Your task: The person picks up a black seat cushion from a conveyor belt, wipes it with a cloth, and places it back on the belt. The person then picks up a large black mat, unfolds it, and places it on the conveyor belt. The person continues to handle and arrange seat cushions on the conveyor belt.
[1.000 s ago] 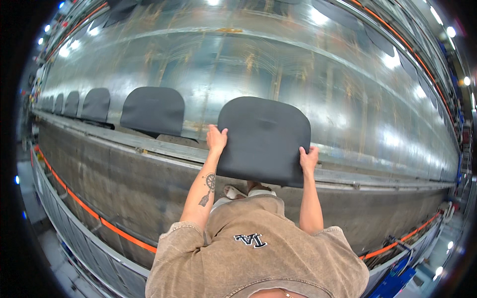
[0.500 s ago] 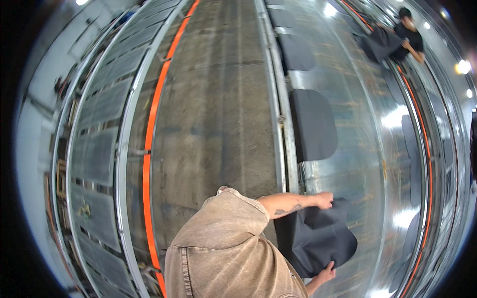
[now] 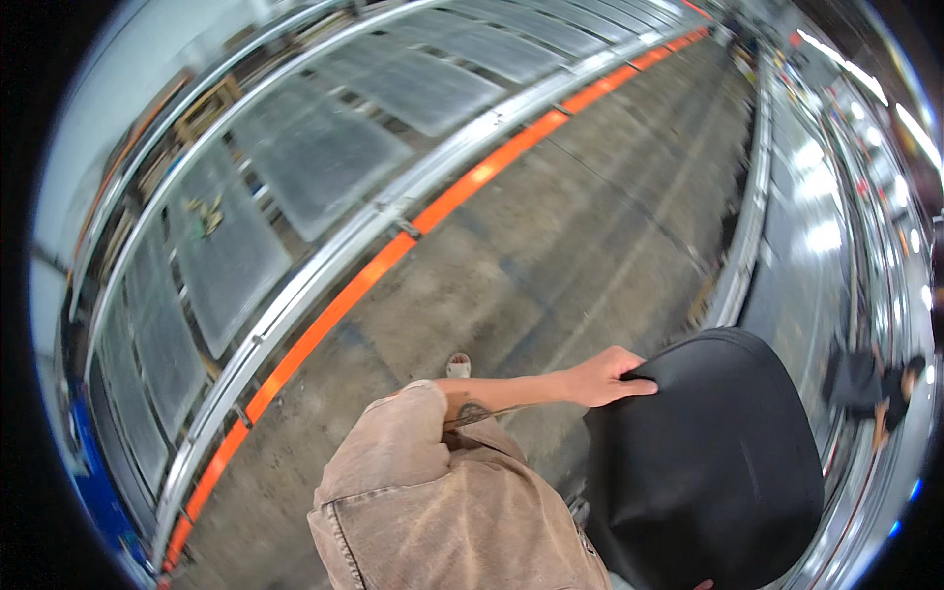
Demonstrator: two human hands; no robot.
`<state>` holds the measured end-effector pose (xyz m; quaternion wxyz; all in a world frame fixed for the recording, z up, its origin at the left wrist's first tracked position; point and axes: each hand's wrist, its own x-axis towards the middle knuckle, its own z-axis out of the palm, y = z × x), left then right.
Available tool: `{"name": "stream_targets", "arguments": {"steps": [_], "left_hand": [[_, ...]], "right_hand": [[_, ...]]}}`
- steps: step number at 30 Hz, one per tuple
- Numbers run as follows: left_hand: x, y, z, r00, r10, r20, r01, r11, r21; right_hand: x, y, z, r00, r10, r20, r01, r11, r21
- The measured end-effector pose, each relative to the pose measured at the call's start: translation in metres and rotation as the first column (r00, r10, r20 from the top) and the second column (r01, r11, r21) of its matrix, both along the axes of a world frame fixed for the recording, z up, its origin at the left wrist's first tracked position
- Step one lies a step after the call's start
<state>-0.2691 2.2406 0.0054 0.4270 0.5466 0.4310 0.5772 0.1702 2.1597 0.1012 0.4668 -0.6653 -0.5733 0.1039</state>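
A black flexible sheet [image 3: 718,452] with rounded corners hangs raised in front of me on the right, close to the camera. My left hand [image 3: 610,379] is closed on its upper left edge, with the thumb lying over the top face. At the lower edge of the picture only a bit of my right hand [image 3: 704,585] shows, a fingertip against the sheet's near edge. The rest of that hand is hidden. The sheet's surface looks smooth, with a slight bend down its left side.
On the left runs a long rack with frosted panels [image 3: 334,157] and an orange strip [image 3: 393,258] along its edge. A concrete floor [image 3: 551,265] lies between it and a shiny metal table [image 3: 801,265]. Far right, another person [image 3: 897,393] holds a dark sheet [image 3: 854,379].
My view has swung round, bringing the left rack closer to the middle. The black sheet has come up off the metal table nearer to me and lies flatter, less creased.
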Motion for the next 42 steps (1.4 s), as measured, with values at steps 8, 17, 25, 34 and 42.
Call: {"name": "stream_targets", "arguments": {"steps": [8, 17, 25, 34, 42], "left_hand": [[-0.269, -0.201, 0.067, 0.56, 0.8, -0.216, -0.801, 0.589, 0.103], [-0.426, -0.341, 0.152, -0.394, 0.917, -0.065, -0.8, -0.307, 0.516], [-0.562, -0.419, 0.147, -0.611, 0.792, -0.016, -0.701, -0.531, 0.476], [-0.771, -0.464, -0.028, -0.604, 0.791, -0.099, -0.797, -0.602, 0.045], [-0.916, -0.5, -0.11, -0.558, 0.813, -0.166, -0.797, -0.581, -0.164]], "right_hand": [[-0.342, 0.194, -0.016, 0.62, 0.77, -0.151, -0.714, 0.634, 0.298], [-0.792, 0.191, 0.055, -0.178, 0.962, -0.206, -0.821, -0.029, 0.57], [-1.072, 0.115, 0.063, -0.399, 0.905, -0.147, -0.857, -0.311, 0.411], [-1.355, 0.032, -0.112, -0.537, 0.783, -0.312, -0.822, -0.57, -0.014], [-1.507, -0.012, -0.202, -0.536, 0.744, -0.399, -0.765, -0.628, -0.143]]}}
